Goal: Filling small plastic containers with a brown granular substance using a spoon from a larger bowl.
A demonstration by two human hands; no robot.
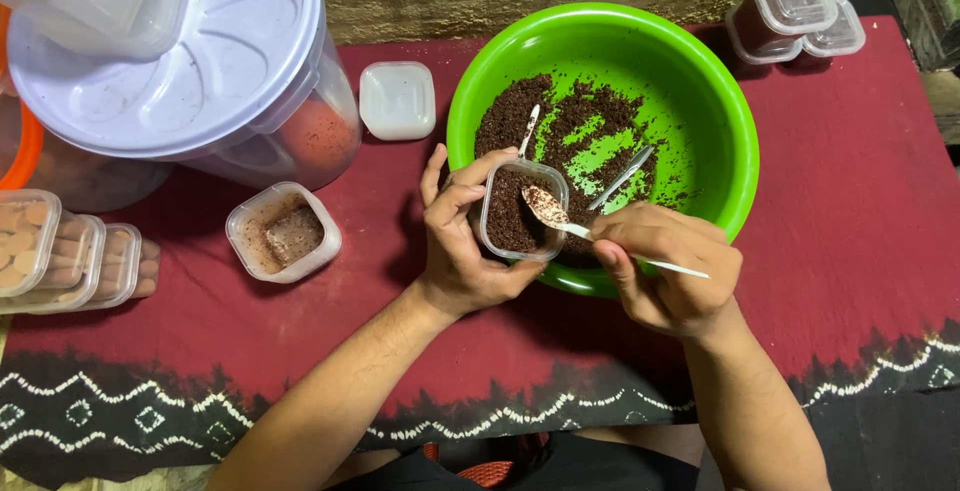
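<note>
Small clear plastic container (pixel 522 211), part-filled with dark crumbs, held over the near rim of the green bowl (pixel 700 81).

I see the left hand (pixel 462 241) wrapped round that container, fingers curled along its far side and thumb on its near side, a firm hold. Right hand (pixel 668 266) has its fingers pinched shut on a white plastic spoon (pixel 560 216), the crumb-coated bowl of the spoon sitting right over the container's open top. Two more spoons (pixel 620 177) lie in the dark crumb mixture (pixel 585 121) inside the green bowl. On the red cloth (pixel 850 251), toward its left edge, an open container (pixel 284 232) with brown residue; a white lid (pixel 397 100) lies near the far edge, beside the big lidded tub (pixel 200 71). Two closed containers (pixel 790 11) stand at the far right corner.
</note>
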